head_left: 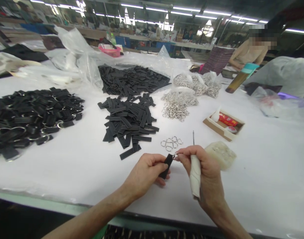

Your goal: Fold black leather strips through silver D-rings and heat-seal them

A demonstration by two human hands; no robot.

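Note:
Between the thumb and fingers of my left hand (147, 171) is a short black strap (167, 165), tilted with its upper end toward the right. My right hand (206, 169) pinches a small metal ring (175, 155) at that upper end; whether the ring is through the strap I cannot tell. An awl (195, 176) with a wrapped white handle also rests in my right hand, its thin metal tip pointing away from me. Just beyond my hands lie several loose metal rings (170, 143). A pile of flat black straps (129, 119) is to their left.
At the left spreads a heap of black straps with rings (35, 116). Bagged rings (191, 84) lie farther back. Right of them are a small box (218, 127) with a red tube, a yellowish block (221, 155) and a bottle (241, 78). A person (250, 53) sits across the table.

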